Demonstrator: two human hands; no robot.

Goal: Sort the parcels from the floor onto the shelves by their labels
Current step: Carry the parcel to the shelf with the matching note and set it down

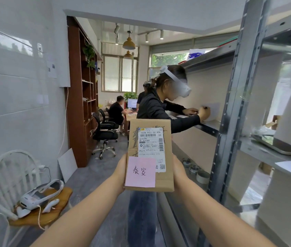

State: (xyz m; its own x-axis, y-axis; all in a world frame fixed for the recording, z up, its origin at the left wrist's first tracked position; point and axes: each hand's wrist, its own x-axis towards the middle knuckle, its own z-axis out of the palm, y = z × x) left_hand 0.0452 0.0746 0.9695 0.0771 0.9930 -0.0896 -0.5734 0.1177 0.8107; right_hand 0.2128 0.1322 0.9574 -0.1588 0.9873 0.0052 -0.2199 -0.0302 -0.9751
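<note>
A flat brown cardboard parcel (166, 179) is held upright in front of me, at chest height. It carries a white shipping label (151, 139) and a pink note (140, 172) with handwritten characters. My left hand (120, 172) grips its left edge and my right hand (179, 172) grips its right edge. The grey metal shelving (230, 132) stands just to the right of the parcel.
Another person in a headset (164, 107) works at a shelf straight ahead. A white chair (11, 177) with a headset and controllers stands at the left. Rolls of tape (202, 176) sit on a low shelf. Office chairs (105, 134) and a brown bookcase (82, 97) stand farther back.
</note>
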